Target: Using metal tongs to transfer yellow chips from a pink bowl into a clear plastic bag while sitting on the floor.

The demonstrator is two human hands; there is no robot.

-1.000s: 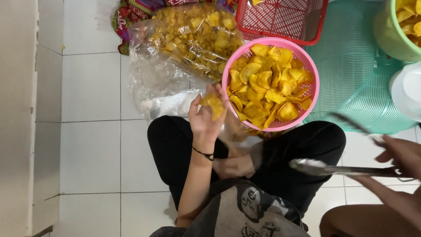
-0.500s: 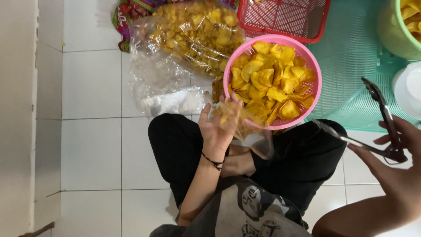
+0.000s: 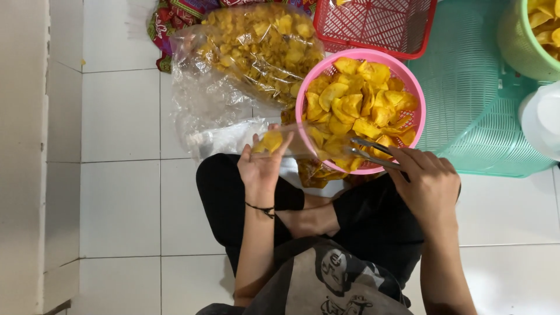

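Two hands were at work over one pink basket (image 3: 415,99) heaped with yellow chips (image 3: 356,111), too many and too overlapped to count. Around it sat one red basket (image 3: 379,23), cut off by the top edge, one wide teal basket (image 3: 478,105) turned flat on the floor, one green tub (image 3: 519,49) of more chips clipped at the corner, and one big clear bag of chips (image 3: 256,46) lying on the white tiles. A white lidded container (image 3: 542,119) showed only partly at the right edge. The left hand (image 3: 261,166) was raised palm-up, fingers curled loosely about the mouth of a small clear bag (image 3: 318,166) with a chip or two against the fingertips; the plastic was so thin that its outline was hard to follow, and its lower end sagged behind the knee. The right hand (image 3: 426,184) was closed around one pair of metal tongs (image 3: 373,153), whose long axis ran nearly level, tips pointing left into the near rim of the pink basket. Whether the tips pinched a chip I could not make out.
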